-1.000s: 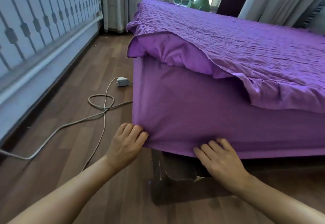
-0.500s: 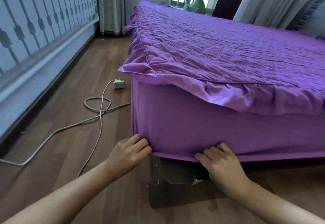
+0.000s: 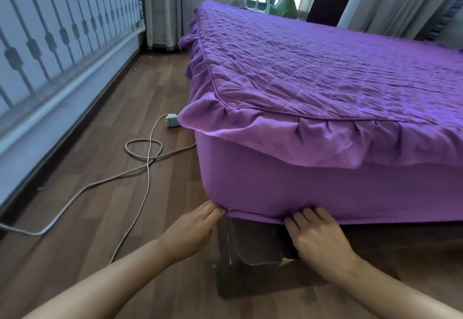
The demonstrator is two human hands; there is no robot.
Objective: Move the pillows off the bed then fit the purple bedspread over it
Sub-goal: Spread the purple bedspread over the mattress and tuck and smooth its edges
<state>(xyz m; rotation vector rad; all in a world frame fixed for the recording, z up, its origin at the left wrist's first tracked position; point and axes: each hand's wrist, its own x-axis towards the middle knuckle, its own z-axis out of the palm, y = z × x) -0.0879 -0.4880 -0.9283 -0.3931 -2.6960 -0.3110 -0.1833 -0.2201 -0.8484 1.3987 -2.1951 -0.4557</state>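
Observation:
The purple bedspread covers the bed, its quilted top flat and a ruffled frill hanging over the near corner. Its smooth skirt wraps the mattress side down to the hem. My left hand pinches the hem at the bed's near corner. Just to the right, my right hand grips the same hem, fingers curled into the fabric. No pillows are in view.
A dark bed leg with chipped trim stands under the corner between my hands. A grey cable loops across the wooden floor to a small white adapter. A panelled wall runs along the left; curtains and a window lie beyond the bed.
The folded-back top layer has dropped flat over the corner, its frill now hanging down. Both hands have slid lower along the skirt to the hem, pulling it down.

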